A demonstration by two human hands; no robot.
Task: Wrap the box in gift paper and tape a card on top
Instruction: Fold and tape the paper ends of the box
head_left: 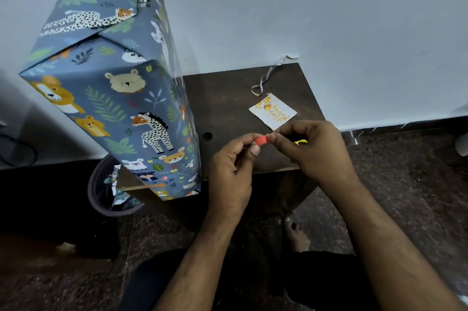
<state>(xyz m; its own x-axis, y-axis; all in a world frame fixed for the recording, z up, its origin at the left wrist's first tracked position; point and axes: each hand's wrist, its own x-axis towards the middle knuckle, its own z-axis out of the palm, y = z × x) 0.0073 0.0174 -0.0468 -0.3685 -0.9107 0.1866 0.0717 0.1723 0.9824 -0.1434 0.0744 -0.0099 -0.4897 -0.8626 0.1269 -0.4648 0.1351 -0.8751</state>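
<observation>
Card point(273, 111) reads "Happy Birthday".

Both bare forearms reaching up from the lower edge toward frame centre. Left hand point(234, 159) curled, thumb and fingers pinching a small red piece, knuckles turned outward. Right hand point(310, 145) curled likewise, fingertips meeting the left's at that piece. One bare foot point(296, 234) visible below, between the arms.
</observation>
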